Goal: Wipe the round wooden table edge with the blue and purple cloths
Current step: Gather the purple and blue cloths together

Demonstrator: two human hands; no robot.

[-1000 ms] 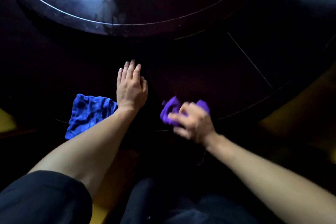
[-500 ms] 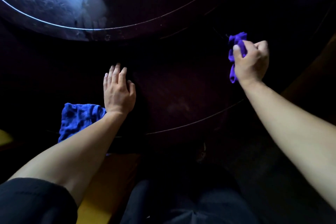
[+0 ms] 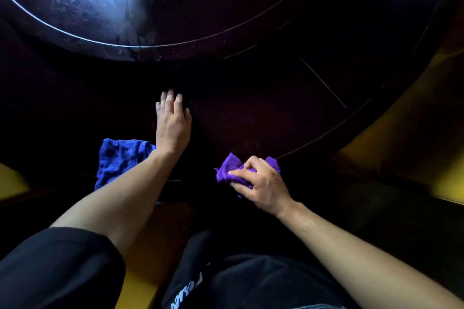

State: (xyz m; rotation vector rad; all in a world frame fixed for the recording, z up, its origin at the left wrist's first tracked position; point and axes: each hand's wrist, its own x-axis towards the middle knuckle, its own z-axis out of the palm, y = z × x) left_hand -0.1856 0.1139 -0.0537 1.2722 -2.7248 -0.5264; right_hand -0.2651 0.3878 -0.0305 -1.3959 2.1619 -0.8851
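A view from a head-worn camera looks down at a person's two bare arms reaching over a dark, round wooden surface (image 3: 251,118) in dim light. The near rim of the surface curves across the lower middle of the view, marked by a thin pale line.

The left hand (image 3: 172,124) lies flat on the surface, palm down, fingers straight and held close together, pointing away from the person. It holds nothing. Just beside its wrist, on the left, a blue cloth (image 3: 120,160) lies crumpled at the rim of the surface; the forearm crosses over the cloth's near corner.

The right hand (image 3: 261,185) sits near the rim, to the right of the left hand and well apart from it. Its fingers curl around a bunched purple cloth (image 3: 231,170), which pokes out to the left and above the knuckles. The cloth seems pressed against the surface close to the rim.

Farther away, a raised round disc (image 3: 125,20) rests in the middle of the surface, scratched and catching a bluish glare. Yellow flooring (image 3: 447,183) shows at the right and left edges. A dark sleeve (image 3: 55,271) covers the left upper arm, and dark clothing (image 3: 251,283) fills the bottom of the view.
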